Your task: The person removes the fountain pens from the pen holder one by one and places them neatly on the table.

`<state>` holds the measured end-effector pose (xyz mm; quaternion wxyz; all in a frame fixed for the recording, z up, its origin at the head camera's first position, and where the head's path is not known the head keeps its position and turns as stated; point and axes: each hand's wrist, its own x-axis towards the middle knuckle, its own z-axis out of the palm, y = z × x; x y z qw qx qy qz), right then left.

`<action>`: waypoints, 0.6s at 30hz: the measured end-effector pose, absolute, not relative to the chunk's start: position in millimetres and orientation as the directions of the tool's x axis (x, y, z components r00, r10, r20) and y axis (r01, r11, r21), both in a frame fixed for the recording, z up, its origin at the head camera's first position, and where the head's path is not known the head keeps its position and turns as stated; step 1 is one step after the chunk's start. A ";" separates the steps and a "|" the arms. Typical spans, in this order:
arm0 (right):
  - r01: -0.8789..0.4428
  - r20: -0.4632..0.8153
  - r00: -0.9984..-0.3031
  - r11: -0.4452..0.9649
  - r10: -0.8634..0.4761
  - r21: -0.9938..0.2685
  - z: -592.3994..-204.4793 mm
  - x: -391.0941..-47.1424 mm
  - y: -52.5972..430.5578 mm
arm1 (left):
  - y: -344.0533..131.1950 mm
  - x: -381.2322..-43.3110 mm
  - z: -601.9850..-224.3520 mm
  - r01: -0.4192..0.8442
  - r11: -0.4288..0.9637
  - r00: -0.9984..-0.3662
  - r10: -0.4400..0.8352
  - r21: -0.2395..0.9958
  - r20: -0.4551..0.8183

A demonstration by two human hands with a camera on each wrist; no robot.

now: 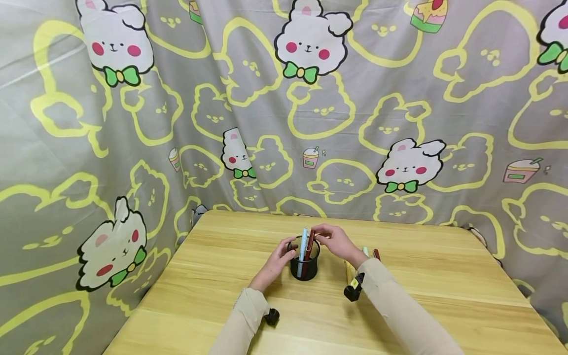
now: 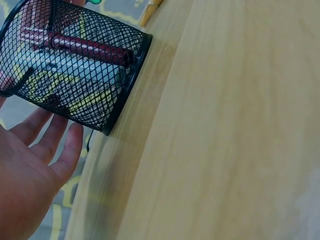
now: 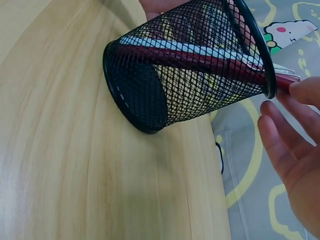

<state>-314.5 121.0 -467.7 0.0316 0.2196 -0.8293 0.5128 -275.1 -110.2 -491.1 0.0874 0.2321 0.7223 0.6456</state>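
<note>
A black wire-mesh pen holder (image 1: 304, 270) stands upright on the wooden table. Inside it lean a light blue pen (image 1: 303, 244) and a dark red pen (image 1: 310, 242), both with clips. My left hand (image 1: 277, 261) holds the holder from its left side, thumb and fingers at the rim; in the left wrist view, several fingers (image 2: 67, 145) extend beneath the mesh wall. From the right, my right hand (image 1: 337, 242) pinches the top of the dark red pen, its thumb (image 3: 306, 92) pressed against the pen's end just past the rim.
Partly hidden by my right wrist, a tan-yellow object (image 1: 350, 272) lies on the table (image 1: 213, 276), with a pale green tip (image 1: 365, 251) and a dark red tip (image 1: 376, 254) showing beyond. A grey patterned curtain (image 1: 266, 113) hangs behind the table and along its left side.
</note>
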 end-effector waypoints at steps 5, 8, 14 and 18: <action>-0.391 0.291 -0.910 0.380 -0.294 -0.838 -467.5 -311.1 123.4 | -110.0 -275.2 -491.2 0.220 0.041 -0.876 0.448 0.975 0.179; -0.364 0.275 -0.921 0.358 -0.275 -0.860 -466.9 -309.6 124.7 | -110.3 -275.0 -491.4 0.218 0.042 -0.877 0.447 0.975 0.177; -0.314 0.234 -0.935 0.318 -0.266 -0.894 -468.1 -309.2 126.5 | -110.5 -275.2 -491.6 0.200 0.040 -0.877 0.452 0.979 0.161; -0.315 0.232 -0.927 0.273 -0.296 -0.909 -465.9 -306.4 125.7 | -110.4 -275.2 -492.0 0.199 0.044 -0.879 0.450 0.979 0.158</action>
